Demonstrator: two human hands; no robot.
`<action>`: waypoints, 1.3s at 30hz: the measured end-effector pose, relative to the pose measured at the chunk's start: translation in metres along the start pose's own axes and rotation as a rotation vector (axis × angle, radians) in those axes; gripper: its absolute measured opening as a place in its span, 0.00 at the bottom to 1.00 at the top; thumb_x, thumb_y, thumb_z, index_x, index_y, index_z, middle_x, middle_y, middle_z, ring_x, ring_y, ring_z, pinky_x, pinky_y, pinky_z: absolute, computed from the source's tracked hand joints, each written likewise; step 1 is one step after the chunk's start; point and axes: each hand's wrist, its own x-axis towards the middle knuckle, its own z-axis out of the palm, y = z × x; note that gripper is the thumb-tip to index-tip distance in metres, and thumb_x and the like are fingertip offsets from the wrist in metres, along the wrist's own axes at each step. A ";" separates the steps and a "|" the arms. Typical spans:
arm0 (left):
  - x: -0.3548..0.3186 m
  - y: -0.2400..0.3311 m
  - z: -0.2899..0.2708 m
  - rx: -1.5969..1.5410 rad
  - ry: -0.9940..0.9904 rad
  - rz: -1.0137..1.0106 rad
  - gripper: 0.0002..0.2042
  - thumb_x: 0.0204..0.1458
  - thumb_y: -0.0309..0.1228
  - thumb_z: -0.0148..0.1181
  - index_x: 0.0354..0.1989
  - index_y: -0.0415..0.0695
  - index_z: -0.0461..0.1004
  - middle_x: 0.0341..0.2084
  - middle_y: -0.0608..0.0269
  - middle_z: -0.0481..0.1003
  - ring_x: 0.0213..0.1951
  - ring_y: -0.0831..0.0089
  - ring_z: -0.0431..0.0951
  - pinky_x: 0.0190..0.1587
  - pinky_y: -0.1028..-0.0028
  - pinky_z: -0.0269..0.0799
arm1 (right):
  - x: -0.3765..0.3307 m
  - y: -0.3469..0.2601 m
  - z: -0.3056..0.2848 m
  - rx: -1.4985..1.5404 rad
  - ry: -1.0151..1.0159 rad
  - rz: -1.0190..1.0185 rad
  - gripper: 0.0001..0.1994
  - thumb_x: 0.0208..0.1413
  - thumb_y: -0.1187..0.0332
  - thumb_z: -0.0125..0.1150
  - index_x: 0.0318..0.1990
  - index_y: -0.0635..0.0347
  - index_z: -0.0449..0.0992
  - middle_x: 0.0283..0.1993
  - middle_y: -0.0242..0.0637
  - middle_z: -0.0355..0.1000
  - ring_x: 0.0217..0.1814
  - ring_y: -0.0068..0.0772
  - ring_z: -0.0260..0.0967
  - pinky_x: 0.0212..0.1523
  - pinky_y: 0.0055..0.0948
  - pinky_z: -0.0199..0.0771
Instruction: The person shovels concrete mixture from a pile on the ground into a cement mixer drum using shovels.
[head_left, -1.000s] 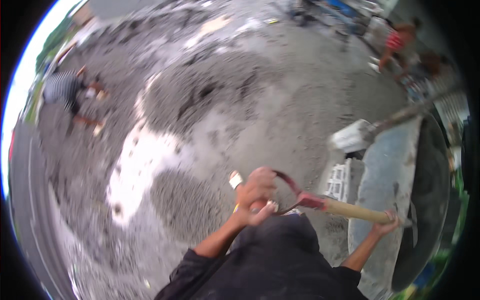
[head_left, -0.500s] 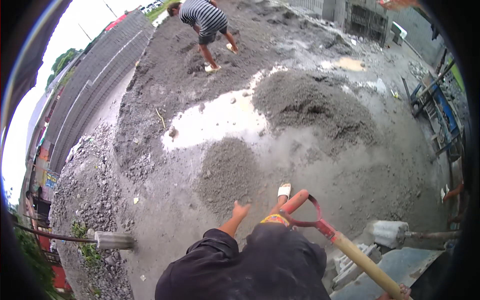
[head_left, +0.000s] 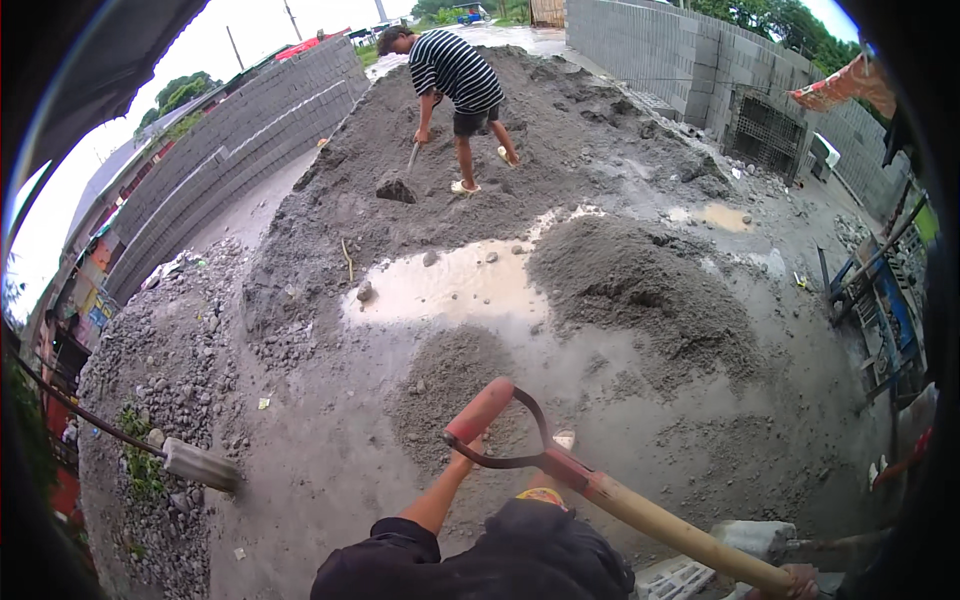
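Note:
A shovel with a red D-shaped handle point(head_left: 482, 410) and a pale wooden shaft point(head_left: 672, 527) slants across the lower right; its blade is out of sight. At the lower edge, my right hand point(head_left: 798, 580) is closed round the shaft. My left arm, in a dark sleeve, reaches forward. The red grip covers most of my left hand point(head_left: 474, 448), so its fingers are hidden and whether it touches the grip cannot be told. Beyond it lies a small heap of grey sand point(head_left: 455, 365). A larger grey heap point(head_left: 640, 290) rises to its right.
A muddy puddle point(head_left: 455, 285) lies behind the small heap. Farther back, a person in a striped shirt point(head_left: 455, 75) works a shovel point(head_left: 397, 190) in the sand. Stacked grey blocks point(head_left: 640, 60) line both sides. A blue metal frame point(head_left: 890, 300) stands right, a concrete-ended bar point(head_left: 200, 465) left.
The shovel handle has swung up and left, in front of my left hand, whose fingers were spread before. My view has tilted up. The other person's shovel has come into sight.

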 end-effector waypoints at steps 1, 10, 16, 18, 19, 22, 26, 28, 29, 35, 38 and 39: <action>0.007 0.012 -0.016 -0.188 0.050 -0.155 0.20 0.54 0.46 0.51 0.47 0.43 0.67 0.33 0.62 0.73 0.35 0.71 0.73 0.38 0.71 0.68 | -0.006 -0.001 0.018 0.491 -0.125 0.256 0.11 0.55 0.65 0.43 0.21 0.51 0.59 0.19 0.28 0.59 0.19 0.25 0.60 0.18 0.24 0.63; -0.008 0.214 -0.032 -0.706 -0.646 -0.117 0.32 0.54 0.57 0.42 0.55 0.39 0.63 0.53 0.59 0.66 0.54 0.68 0.64 0.53 0.67 0.62 | -0.018 -0.047 0.033 0.601 -0.177 0.395 0.10 0.53 0.66 0.44 0.20 0.54 0.61 0.17 0.27 0.59 0.20 0.22 0.59 0.23 0.21 0.64; -0.020 0.190 -0.022 -0.507 -0.727 -0.156 0.12 0.52 0.30 0.57 0.43 0.40 0.71 0.55 0.57 0.63 0.52 0.64 0.68 0.44 0.65 0.72 | -0.013 -0.077 0.064 1.065 -0.345 0.598 0.08 0.50 0.69 0.49 0.20 0.53 0.62 0.17 0.25 0.58 0.19 0.17 0.57 0.22 0.19 0.64; -0.022 0.178 -0.016 -0.674 -0.743 -0.512 0.09 0.51 0.25 0.57 0.40 0.41 0.71 0.50 0.59 0.65 0.50 0.62 0.71 0.41 0.62 0.73 | -0.008 -0.079 0.071 1.067 -0.438 0.631 0.08 0.52 0.67 0.49 0.23 0.54 0.63 0.18 0.25 0.58 0.19 0.18 0.57 0.22 0.18 0.63; -0.024 0.173 -0.009 -0.706 -0.761 -0.580 0.08 0.51 0.24 0.56 0.40 0.41 0.69 0.47 0.61 0.66 0.48 0.63 0.72 0.37 0.60 0.74 | -0.006 -0.079 0.077 1.058 -0.446 0.641 0.08 0.52 0.67 0.49 0.23 0.54 0.63 0.18 0.25 0.58 0.19 0.18 0.57 0.22 0.18 0.63; -0.027 0.125 0.000 -0.620 -0.777 -0.766 0.11 0.52 0.27 0.56 0.43 0.41 0.69 0.45 0.64 0.69 0.47 0.63 0.73 0.40 0.64 0.75 | -0.010 -0.091 0.127 1.004 -0.543 0.530 0.08 0.52 0.65 0.51 0.25 0.55 0.63 0.19 0.26 0.59 0.18 0.18 0.56 0.22 0.18 0.63; -0.039 0.069 0.009 -0.567 -0.888 -1.039 0.12 0.53 0.30 0.53 0.45 0.40 0.69 0.38 0.65 0.74 0.40 0.77 0.75 0.43 0.75 0.74 | -0.003 -0.068 0.173 1.053 -0.676 0.534 0.11 0.52 0.65 0.55 0.27 0.57 0.60 0.21 0.29 0.58 0.20 0.21 0.58 0.20 0.19 0.64; -0.034 0.075 0.010 -0.544 -0.750 -1.112 0.11 0.52 0.35 0.54 0.38 0.39 0.73 0.36 0.59 0.75 0.36 0.69 0.77 0.45 0.69 0.75 | 0.000 -0.039 0.197 1.177 -0.755 0.559 0.12 0.53 0.68 0.55 0.28 0.60 0.57 0.22 0.33 0.57 0.21 0.22 0.60 0.20 0.21 0.66; -0.028 0.077 0.006 -0.553 -0.743 -1.119 0.11 0.52 0.35 0.54 0.38 0.39 0.73 0.36 0.59 0.75 0.36 0.69 0.77 0.45 0.69 0.75 | 0.001 -0.024 0.211 1.256 -0.792 0.584 0.13 0.53 0.68 0.56 0.29 0.60 0.56 0.20 0.32 0.57 0.17 0.20 0.58 0.15 0.20 0.66; 0.046 0.114 -0.017 -0.911 -0.294 -0.942 0.17 0.52 0.44 0.53 0.23 0.42 0.74 0.28 0.57 0.76 0.31 0.68 0.78 0.36 0.71 0.77 | -0.023 0.042 0.317 1.500 -0.765 0.767 0.14 0.49 0.69 0.61 0.25 0.58 0.58 0.15 0.28 0.57 0.08 0.15 0.55 0.11 0.19 0.66; 0.095 0.117 -0.029 -0.924 -0.334 -0.915 0.19 0.52 0.46 0.54 0.23 0.42 0.74 0.27 0.56 0.76 0.30 0.68 0.78 0.34 0.72 0.76 | -0.036 0.066 0.358 1.519 -0.725 0.814 0.14 0.49 0.69 0.62 0.25 0.58 0.58 0.16 0.28 0.58 0.10 0.15 0.55 0.11 0.18 0.66; 0.112 0.124 -0.030 -0.880 -0.345 -0.897 0.19 0.51 0.47 0.54 0.22 0.41 0.74 0.26 0.56 0.76 0.29 0.68 0.78 0.34 0.72 0.76 | -0.037 0.071 0.371 1.518 -0.771 0.817 0.13 0.50 0.69 0.60 0.26 0.58 0.58 0.17 0.29 0.58 0.12 0.16 0.56 0.14 0.19 0.65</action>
